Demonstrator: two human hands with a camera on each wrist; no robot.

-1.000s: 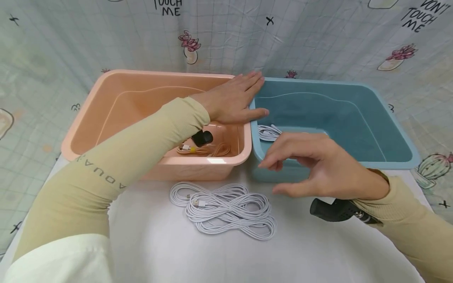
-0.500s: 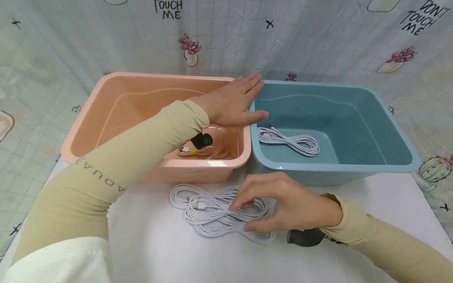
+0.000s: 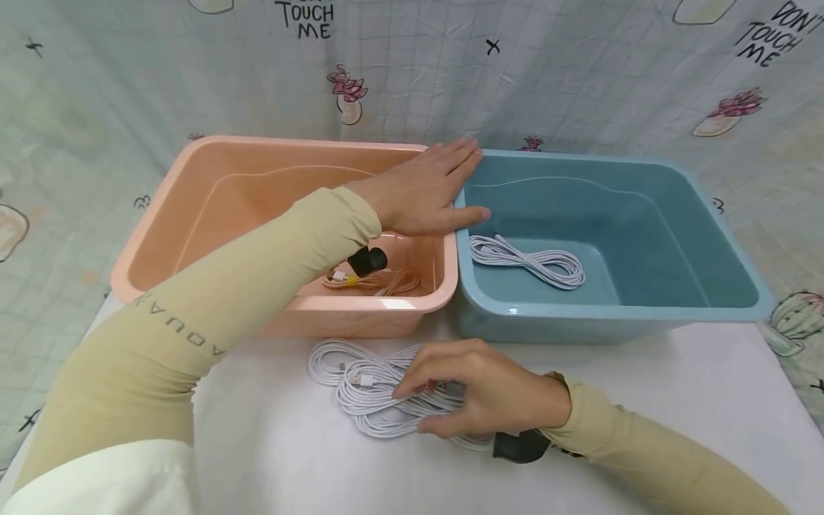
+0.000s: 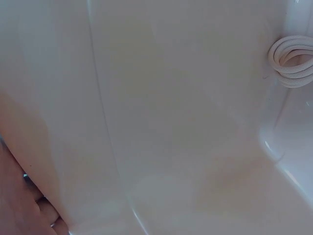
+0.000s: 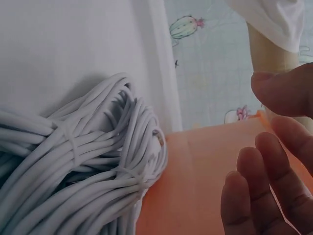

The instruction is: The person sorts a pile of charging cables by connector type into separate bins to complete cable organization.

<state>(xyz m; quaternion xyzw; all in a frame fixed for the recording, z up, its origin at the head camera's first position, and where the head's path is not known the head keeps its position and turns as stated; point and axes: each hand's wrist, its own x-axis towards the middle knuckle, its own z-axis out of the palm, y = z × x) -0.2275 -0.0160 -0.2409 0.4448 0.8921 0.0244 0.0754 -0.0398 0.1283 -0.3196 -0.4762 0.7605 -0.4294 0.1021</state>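
My left hand (image 3: 428,192) lies with straight fingers across the adjoining rims of the peach bin (image 3: 360,304) and the blue bin (image 3: 618,310). In the left wrist view, part of that hand (image 4: 29,205) shows at the lower left against the bin wall. Bundled white charging cables (image 3: 380,411) lie on the table in front of the bins. Over their right part hovers my right hand (image 3: 486,390), thumb and fingers apart and nothing between them. The right wrist view shows the cable bundles (image 5: 98,156) beside the spread fingers (image 5: 254,186).
One white cable bundle (image 3: 547,265) lies in the blue bin's left side. Orange cables (image 3: 399,281) with a white plug sit in the peach bin, partly hidden by my left arm. A patterned curtain (image 3: 412,71) hangs behind, and a white cloth (image 3: 270,443) covers the table.
My right hand has moved left and down from in front of the blue bin to above the white cables, uncovering the bundle in that bin. The left hand has stayed on the rims.
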